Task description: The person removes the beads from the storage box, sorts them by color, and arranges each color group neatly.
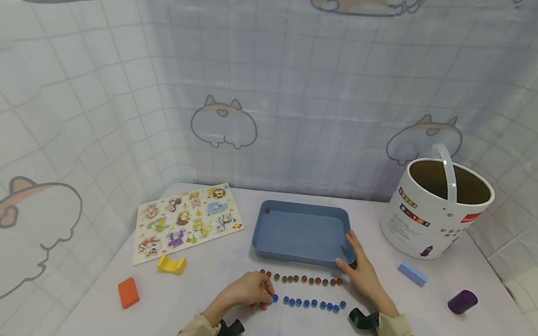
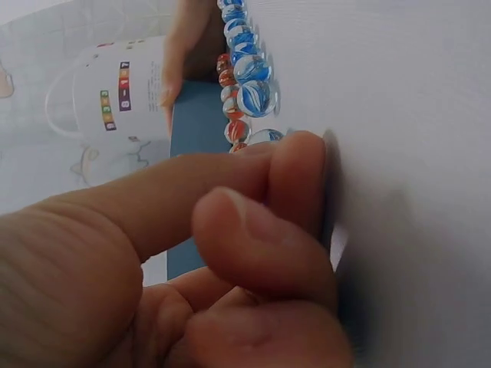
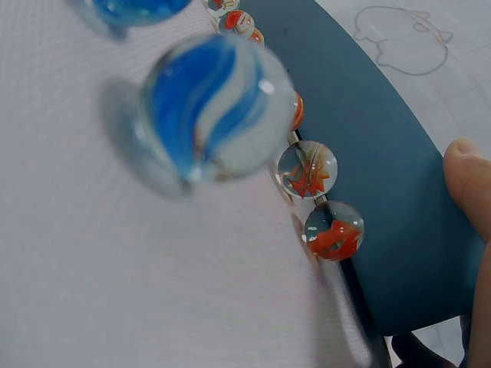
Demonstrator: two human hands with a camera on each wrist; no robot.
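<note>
A blue tray [image 1: 302,233] lies mid-table with one red marble [image 1: 267,210] in its far left corner. In front of it runs a row of red marbles [image 1: 300,280], and nearer me a row of blue marbles [image 1: 309,303]. My left hand [image 1: 269,296] rests on the table with curled fingers at the left end of the blue row. Its index fingertip [image 2: 299,172] is against the end marble [image 2: 268,136], and the thumb presses the finger. My right hand [image 1: 346,253] grips the tray's near right corner. Its thumb [image 3: 466,180] lies on the tray wall [image 3: 383,153].
An animal puzzle board [image 1: 186,219] lies at the back left, with a yellow block [image 1: 171,264] and an orange block [image 1: 128,292] nearer me. On the right are a white bucket [image 1: 436,207], a light blue block [image 1: 412,273] and a purple cylinder [image 1: 462,301].
</note>
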